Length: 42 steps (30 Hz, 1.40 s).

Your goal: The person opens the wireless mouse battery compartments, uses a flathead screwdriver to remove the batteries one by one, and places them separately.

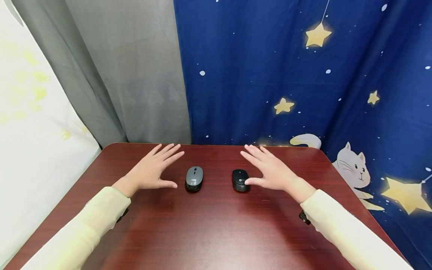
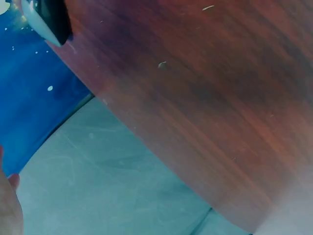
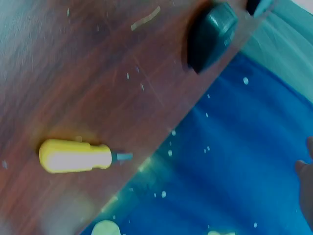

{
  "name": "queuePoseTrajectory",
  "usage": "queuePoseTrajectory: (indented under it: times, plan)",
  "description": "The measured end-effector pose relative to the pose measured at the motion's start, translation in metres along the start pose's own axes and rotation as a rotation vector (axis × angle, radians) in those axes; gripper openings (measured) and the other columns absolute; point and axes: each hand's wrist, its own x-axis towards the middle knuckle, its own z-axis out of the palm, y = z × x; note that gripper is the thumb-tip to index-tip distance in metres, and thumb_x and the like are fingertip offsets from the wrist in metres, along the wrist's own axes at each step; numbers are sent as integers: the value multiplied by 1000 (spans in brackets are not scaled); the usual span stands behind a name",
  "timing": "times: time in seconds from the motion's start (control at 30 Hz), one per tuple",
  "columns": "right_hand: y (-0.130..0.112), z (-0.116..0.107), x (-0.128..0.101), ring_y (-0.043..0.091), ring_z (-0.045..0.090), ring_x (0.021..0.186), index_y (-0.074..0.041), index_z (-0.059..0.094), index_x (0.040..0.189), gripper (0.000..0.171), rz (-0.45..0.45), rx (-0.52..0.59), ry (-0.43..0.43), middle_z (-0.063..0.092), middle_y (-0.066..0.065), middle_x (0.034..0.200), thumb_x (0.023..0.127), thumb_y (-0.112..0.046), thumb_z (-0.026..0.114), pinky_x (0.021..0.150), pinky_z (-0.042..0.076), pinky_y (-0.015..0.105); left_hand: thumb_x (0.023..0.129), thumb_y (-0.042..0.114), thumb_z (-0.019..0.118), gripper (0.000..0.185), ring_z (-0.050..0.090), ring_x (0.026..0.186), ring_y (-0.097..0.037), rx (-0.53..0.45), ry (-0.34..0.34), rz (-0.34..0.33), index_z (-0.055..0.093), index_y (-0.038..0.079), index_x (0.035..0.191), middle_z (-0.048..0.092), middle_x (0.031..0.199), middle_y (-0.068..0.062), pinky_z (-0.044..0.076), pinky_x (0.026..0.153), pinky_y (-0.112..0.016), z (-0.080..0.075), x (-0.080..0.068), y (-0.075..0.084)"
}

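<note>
Two mice on the table (image 1: 216,232), side by side and apart, between the hands. Grey mouse (image 1: 194,178): just right of the left hand (image 1: 148,172), off its thumb tip, a small gap showing. Black mouse (image 1: 239,175): left of the right hand (image 1: 274,172); that thumb overlaps its near right edge in the head view. Contact: cannot tell. Long axes of both run roughly fore-and-aft, so an inward reach would probably meet their flanks. Each hand is nearer the mouse on its own side.

Fingers: both hands spread wide, thumbs pointing inward, nothing held.

Around: screwdriver (image 3: 76,156) with yellow handle lies on the table in the right wrist view, shank toward the table edge; not visible in the head view, probably hidden by the right hand or arm. Blue curtain (image 1: 236,75) and grey curtain (image 1: 141,75) hang beyond the far edge. No obstacle seen between left thumb and grey mouse.
</note>
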Motion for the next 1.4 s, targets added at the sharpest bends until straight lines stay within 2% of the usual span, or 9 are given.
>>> queuePoseTrajectory:
  times: [0.2,0.37,0.57,0.87,1.1,1.2,1.4]
  plan:
    - [-11,17,11,25,33,139,-8,41,147,82,-102,36,78,36,14,152,85,-54,68,112,26,48,73,66,72,104,26,142,-29,-28,39,67,32,13,153,25,158,-7,19,112,-55,8,-7,3]
    - [-19,31,20,25,42,134,-6,47,143,80,-186,37,188,43,14,147,82,-50,74,109,32,47,72,65,73,102,34,138,-31,-27,75,121,35,11,151,31,155,-12,23,110,-54,18,-11,2]
    - [-24,48,28,30,47,129,-5,53,137,72,-250,27,274,48,18,142,81,-42,77,106,38,45,77,65,69,97,34,138,-29,-18,67,158,36,11,150,33,154,-13,23,111,-54,27,-13,1]
    - [-35,64,41,29,49,128,-4,61,130,59,-286,-11,239,53,17,138,81,-31,80,108,35,45,81,58,69,86,39,134,-31,-22,60,214,43,8,146,40,149,-15,29,107,-56,38,-19,2]
    - [-39,81,51,29,50,127,-4,63,128,56,-317,-35,246,55,18,136,81,-30,79,109,34,42,81,55,71,82,42,132,-31,-21,73,245,46,6,143,43,147,-16,33,105,-56,45,-18,0]
    - [-41,85,54,30,51,126,-4,63,127,55,-324,-28,233,55,18,135,82,-30,78,108,35,42,80,53,73,82,43,131,-31,-12,84,254,48,5,141,44,145,-17,34,104,-56,48,-17,0]
    - [-44,91,61,28,51,126,-4,61,129,55,-312,-17,181,54,16,136,84,-31,77,109,34,41,81,50,73,80,43,131,-30,-15,64,255,49,3,140,45,145,-17,33,106,-54,51,-13,1]
